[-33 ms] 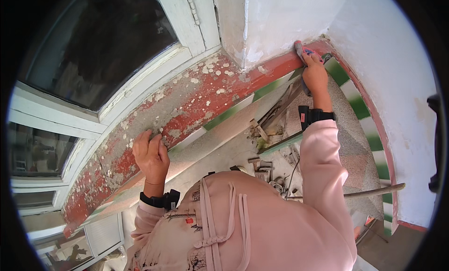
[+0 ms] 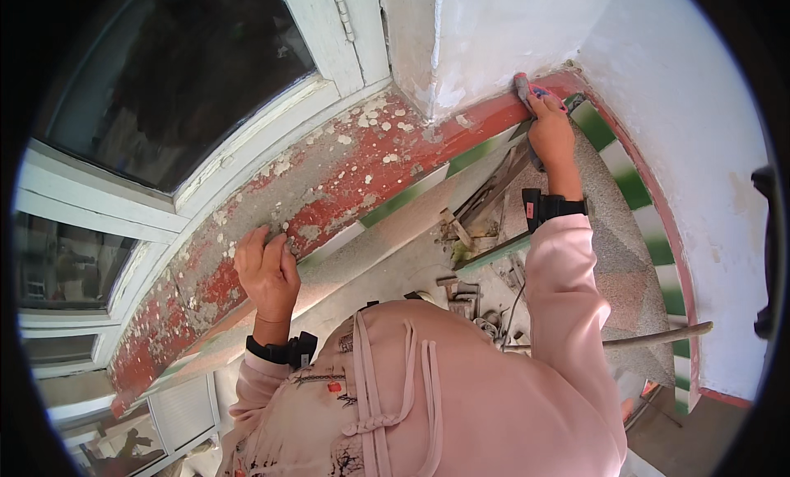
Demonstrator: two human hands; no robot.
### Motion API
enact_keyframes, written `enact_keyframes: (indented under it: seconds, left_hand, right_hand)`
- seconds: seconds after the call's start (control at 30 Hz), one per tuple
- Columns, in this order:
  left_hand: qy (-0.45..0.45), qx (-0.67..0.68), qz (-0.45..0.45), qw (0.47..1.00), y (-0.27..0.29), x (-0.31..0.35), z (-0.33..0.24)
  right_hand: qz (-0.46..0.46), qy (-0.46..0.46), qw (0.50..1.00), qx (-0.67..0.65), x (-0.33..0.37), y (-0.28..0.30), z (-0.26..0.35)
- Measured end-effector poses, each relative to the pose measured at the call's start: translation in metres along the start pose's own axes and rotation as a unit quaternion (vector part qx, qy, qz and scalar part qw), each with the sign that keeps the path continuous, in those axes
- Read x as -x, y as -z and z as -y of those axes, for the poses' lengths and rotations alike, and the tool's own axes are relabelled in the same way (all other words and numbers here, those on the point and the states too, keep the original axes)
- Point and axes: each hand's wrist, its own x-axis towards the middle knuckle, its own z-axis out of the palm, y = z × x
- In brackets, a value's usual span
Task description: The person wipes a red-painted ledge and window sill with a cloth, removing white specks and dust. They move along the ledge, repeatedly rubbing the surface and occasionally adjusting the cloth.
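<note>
My right hand (image 2: 552,136) is closed round a bunched rag (image 2: 522,87), grey with some pink and blue showing. It presses the rag onto the red painted window sill (image 2: 485,119), near the corner where the sill meets the white wall. Part of the rag hangs down below my palm. My left hand (image 2: 268,271) rests at the front edge of the same sill, farther left, fingers loosely bent and somewhat apart. Nothing plain shows in it, though its palm is hidden. Around it the red paint is worn, with grey patches and pale spots.
A white-framed window (image 2: 181,181) runs along the sill's back. Green and white tiles (image 2: 629,177) edge the sill and the right side. Below lie wood pieces (image 2: 457,229) and clutter on the floor. A stick (image 2: 658,337) juts out beside my right arm.
My right hand and the rag have shifted very slightly to the left along the sill. My left hand stays in nearly the same place.
</note>
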Motion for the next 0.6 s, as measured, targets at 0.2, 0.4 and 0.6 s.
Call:
enact_keyframes:
  seconds: [0.2, 0.4, 0.6]
  left_hand:
    - [-0.032, 0.021, -0.005, 0.999, 0.001, -0.001, 0.001]
    - [-0.061, 0.034, -0.009, 0.998, 0.005, 0.002, 0.005]
    - [-0.053, 0.046, -0.019, 0.997, 0.007, 0.002, 0.003]
  right_hand:
    - [0.028, 0.06, 0.998, 0.022, 0.045, 0.029, 0.097]
    - [0.041, 0.144, 0.989, -0.018, 0.082, 0.044, 0.163]
    - [0.039, 0.103, 0.994, -0.005, 0.054, 0.041, 0.108]
